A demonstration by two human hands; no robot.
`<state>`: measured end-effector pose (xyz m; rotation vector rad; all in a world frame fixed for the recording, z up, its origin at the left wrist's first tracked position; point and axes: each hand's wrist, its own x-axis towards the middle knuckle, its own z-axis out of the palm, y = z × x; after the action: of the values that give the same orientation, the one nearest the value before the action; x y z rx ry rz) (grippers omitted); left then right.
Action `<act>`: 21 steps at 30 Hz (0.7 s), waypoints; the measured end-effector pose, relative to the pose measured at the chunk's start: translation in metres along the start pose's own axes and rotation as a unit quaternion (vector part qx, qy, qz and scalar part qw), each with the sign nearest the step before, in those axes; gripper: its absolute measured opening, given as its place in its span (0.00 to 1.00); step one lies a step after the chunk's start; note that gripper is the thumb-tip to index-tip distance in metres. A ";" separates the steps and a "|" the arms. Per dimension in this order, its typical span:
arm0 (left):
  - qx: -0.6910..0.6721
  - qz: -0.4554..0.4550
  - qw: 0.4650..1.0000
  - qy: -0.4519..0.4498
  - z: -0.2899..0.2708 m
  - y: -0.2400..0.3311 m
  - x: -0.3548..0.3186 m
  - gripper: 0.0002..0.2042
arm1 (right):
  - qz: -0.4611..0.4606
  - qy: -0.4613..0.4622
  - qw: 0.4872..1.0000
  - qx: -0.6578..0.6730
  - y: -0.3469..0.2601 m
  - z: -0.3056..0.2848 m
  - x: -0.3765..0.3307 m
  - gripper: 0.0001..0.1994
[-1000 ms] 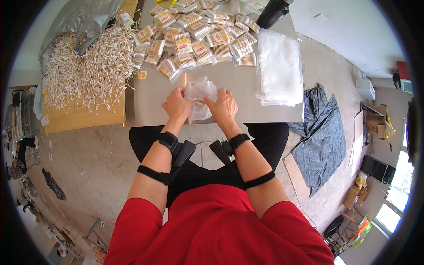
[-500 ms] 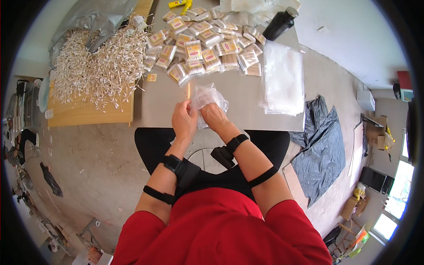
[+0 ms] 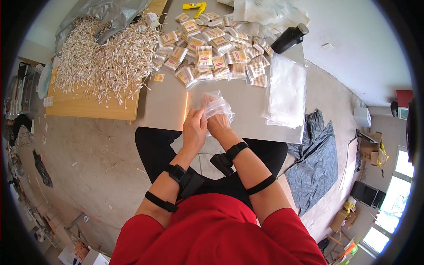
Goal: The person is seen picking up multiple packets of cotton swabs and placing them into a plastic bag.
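A clear plastic bag (image 3: 225,108) is over the fingers of my right hand (image 3: 217,125), which reaches up into it from its near end. Through the film those fingers look stretched out, though creases blur them. My left hand (image 3: 194,130) is closed beside it, pinching the bag's left edge between thumb and fingers. Both hands are above the near part of the grey table (image 3: 165,104). Beyond them lies a heap of small packs of cotton swabs (image 3: 204,55) with yellow-and-red labels.
Loose cotton swabs (image 3: 106,62) are heaped on a wooden board (image 3: 92,106) at the left, partly under a grey plastic sheet. Flat clear bags (image 3: 286,88) lie stacked at the right, near a black bottle (image 3: 289,39). A yellow tool (image 3: 198,8) sits at the far edge.
My right hand has pushed further into the bag, its fingers now stretched upward. My left hand has moved right along with the bag's edge. The whole view has shifted slightly.
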<state>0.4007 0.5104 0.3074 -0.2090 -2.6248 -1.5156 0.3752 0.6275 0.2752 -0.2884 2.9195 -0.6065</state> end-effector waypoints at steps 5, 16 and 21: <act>-0.043 0.018 0.998 -0.035 -0.003 0.013 -0.006 0.11 | -0.011 -0.039 0.985 -0.170 0.002 0.015 -0.009 0.29; -0.059 -0.096 0.993 -0.034 -0.005 -0.007 -0.014 0.18 | -0.016 0.030 0.999 -0.026 0.017 0.006 -0.015 0.21; -0.078 -0.200 0.975 -0.049 -0.012 -0.022 -0.008 0.24 | -0.057 0.061 0.988 0.129 0.014 -0.026 -0.031 0.07</act>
<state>0.4046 0.4892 0.2934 0.2586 -2.7444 -1.8773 0.3988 0.6562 0.2962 -0.4017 2.9059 -1.0439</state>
